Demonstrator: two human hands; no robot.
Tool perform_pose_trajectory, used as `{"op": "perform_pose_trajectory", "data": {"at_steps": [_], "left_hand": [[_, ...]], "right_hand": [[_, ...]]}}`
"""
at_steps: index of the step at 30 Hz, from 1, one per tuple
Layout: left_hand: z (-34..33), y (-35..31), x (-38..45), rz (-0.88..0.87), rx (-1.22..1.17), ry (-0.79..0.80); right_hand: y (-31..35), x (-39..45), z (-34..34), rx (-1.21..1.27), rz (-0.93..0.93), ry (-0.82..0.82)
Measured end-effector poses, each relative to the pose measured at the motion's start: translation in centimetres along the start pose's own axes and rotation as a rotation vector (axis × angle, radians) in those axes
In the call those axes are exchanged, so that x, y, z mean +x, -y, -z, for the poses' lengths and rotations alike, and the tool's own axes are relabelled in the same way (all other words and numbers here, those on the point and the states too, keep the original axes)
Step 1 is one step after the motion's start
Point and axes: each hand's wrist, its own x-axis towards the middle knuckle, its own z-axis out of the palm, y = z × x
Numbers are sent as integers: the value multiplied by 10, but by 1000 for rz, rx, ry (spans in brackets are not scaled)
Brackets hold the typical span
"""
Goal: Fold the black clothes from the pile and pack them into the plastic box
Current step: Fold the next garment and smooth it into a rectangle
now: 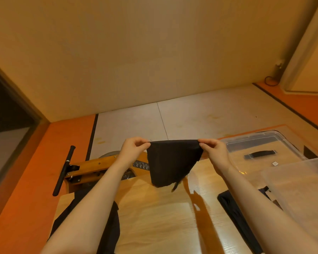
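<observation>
Both hands are raised above the wooden table (154,217), each pinching one top corner of a black garment (171,162). The left hand (133,148) has thumb and curled fingers closed tight on the left corner; the right hand (214,150) grips the right corner the same way. The upper edge is stretched nearly straight between them, and the cloth hangs down to a ragged point just over the table.

Left of the table's middle, under the left forearm, lies the pile of black clothes (110,222); the arm hides much of it and the frame's lower edge cuts it off. Toward the table's right side a folded black piece (235,213) lies flat, partly covered by the right forearm. At the table's right edge stands the clear plastic box (301,189), cropped by the frame; its inside is hard to make out. Beyond the table's far right corner sits a clear lid (261,143) with a dark handle.
</observation>
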Motion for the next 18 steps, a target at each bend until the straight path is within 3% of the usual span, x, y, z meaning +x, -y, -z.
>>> {"op": "perform_pose_trajectory", "data": {"at_steps": [13, 18], "left_hand": [[13, 0, -16, -13, -17, -222], [15, 6, -18, -27, -61, -233]], "right_hand": [[13, -2, -15, 64, -14, 65], [12, 1, -22, 49, -11, 81]]}}
